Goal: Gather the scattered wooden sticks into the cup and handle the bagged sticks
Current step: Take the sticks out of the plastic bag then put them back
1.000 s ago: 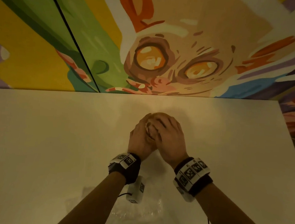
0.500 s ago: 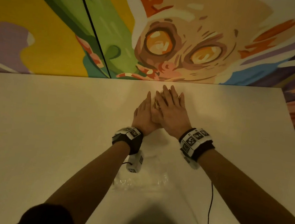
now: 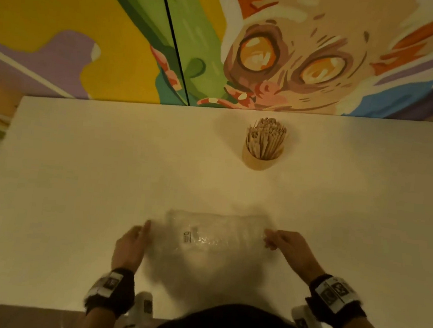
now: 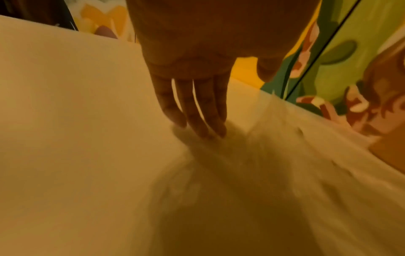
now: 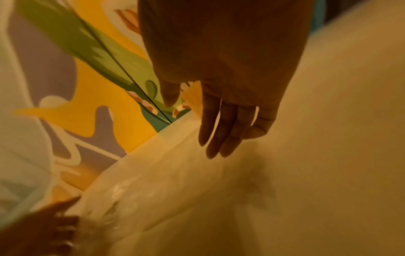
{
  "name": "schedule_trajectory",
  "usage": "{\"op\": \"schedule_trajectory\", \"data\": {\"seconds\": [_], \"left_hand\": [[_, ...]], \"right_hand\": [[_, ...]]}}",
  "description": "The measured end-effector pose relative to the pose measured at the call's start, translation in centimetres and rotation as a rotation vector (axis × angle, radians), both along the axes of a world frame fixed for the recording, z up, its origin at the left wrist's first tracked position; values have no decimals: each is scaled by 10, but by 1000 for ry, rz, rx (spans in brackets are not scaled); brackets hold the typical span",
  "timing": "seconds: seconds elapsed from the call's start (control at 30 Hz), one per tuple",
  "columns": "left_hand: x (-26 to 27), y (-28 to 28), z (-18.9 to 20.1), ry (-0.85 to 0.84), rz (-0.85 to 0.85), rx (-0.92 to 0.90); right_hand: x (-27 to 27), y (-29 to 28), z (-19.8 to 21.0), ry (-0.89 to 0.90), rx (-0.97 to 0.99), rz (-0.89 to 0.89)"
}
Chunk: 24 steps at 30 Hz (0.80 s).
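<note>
Behind the clear bag (image 3: 214, 239), a stick-filled cup (image 3: 261, 160) stands well apart.

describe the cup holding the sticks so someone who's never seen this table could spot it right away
On the white table, look toward the far edge under the mural's big orange eyes. The cup stands there upright, tan and round, packed with wooden sticks, well beyond the clear plastic bag by the hands.
</note>
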<state>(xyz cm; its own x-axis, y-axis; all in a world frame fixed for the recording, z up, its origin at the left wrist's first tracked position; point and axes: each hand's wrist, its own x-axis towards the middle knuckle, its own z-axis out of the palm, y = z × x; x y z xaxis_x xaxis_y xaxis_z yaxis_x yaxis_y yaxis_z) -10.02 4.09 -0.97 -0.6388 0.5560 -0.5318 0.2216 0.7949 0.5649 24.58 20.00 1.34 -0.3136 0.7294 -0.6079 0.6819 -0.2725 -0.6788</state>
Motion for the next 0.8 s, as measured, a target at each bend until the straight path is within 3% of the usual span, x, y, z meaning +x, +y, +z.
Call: {"op": "schedule_trajectory", "data": {"seconds": [0.1, 0.27, 0.4, 0.53, 0.6, 0.67, 0.73, 0.8], "left_hand": [[36, -9, -8, -118, 24, 21], [51, 14, 2, -120, 364, 302], [46, 24, 23, -205, 353, 490], [41, 23, 34, -350, 288, 511], [33, 21, 39, -394, 281, 498], [19, 26, 49, -287, 251, 507], [14, 43, 75, -184, 110, 592], [26, 68, 106, -296, -122, 693]], "right_hand": [[-29, -14, -15, 115, -36, -33], [-62, 2, 14, 285, 40, -249], [-59, 12, 30, 264, 193, -317], [-58, 22, 60, 323, 313, -332], [-58, 27, 81, 363, 368, -268], [-61, 31, 109, 394, 417, -109], [-65, 35, 138, 411, 432, 114], [-70, 39, 164, 457, 457, 322]]}}
